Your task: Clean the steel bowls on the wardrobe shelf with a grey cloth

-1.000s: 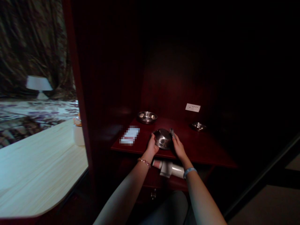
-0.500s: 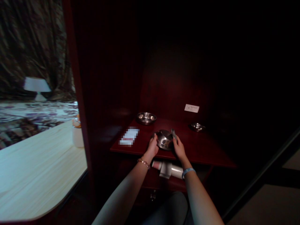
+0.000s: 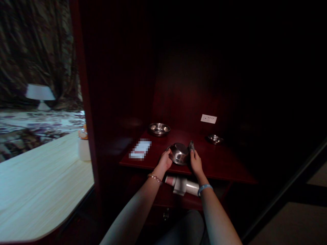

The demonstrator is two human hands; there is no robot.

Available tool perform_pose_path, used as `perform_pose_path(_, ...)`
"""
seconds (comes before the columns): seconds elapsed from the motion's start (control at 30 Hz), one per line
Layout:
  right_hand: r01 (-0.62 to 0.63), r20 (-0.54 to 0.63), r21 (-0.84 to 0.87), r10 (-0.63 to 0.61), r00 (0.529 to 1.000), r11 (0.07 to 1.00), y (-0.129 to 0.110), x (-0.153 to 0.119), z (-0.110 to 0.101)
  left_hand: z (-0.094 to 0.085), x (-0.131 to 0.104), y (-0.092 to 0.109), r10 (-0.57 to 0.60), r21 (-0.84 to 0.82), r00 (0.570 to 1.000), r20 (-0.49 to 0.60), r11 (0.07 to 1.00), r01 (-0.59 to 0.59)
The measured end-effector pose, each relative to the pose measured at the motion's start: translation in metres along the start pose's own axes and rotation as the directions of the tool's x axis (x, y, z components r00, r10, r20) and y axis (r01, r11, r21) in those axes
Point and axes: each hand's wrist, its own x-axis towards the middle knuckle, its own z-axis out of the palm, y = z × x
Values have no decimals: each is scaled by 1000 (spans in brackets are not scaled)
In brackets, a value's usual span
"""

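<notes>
A shiny metal bowl (image 3: 180,153) is held bottom up over the front of the dark red shelf (image 3: 219,163). My left hand (image 3: 165,160) grips its left rim, thumb on the outside. At the bowl's right side, my right hand (image 3: 196,162) is closed on a grey cloth (image 3: 191,146), which stands up above the fingers beside the bowl's wall. Behind, to the left, a wider metal bowl (image 3: 159,129) rests upright, and a smaller metal bowl (image 3: 215,139) sits at the back right.
A blurred-out white item (image 3: 140,149) lies at the shelf's left. Below, a compartment holds paper cups (image 3: 192,188) and a white box (image 3: 180,186). A socket (image 3: 208,118) is on the back wall. At left are a pale table (image 3: 46,180), a white container (image 3: 84,149) and a lamp (image 3: 41,92).
The cloth and my right hand have shifted slightly right, off the bowl's wall. The bowl has turned a little, its base now facing more upward.
</notes>
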Motion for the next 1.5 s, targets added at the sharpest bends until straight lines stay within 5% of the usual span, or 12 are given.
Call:
perform_pose_path(0.3, 42, 3, 18, -42, 999, 999, 0, 1, -1, 5, -7, 4, 27, -51, 999, 38, 998, -25)
perform_pose_path(0.73, 44, -17, 18, -43, 999, 999, 2, 0, 0, 11, -22, 1, -63, 171, 986, 155, 985, 36)
perform_pose_path(1.27, 50, -19, 96, -49, 999, 994, 3, 0, -3, 11, -21, 2, -17, 127, 995, 96, 992, 5)
perform_pose_path(1.5, 284, 38, 59, -287, 957, 957, -2, -3, 1, 9, -18, 0, 2, 133, 993, 120, 991, -18)
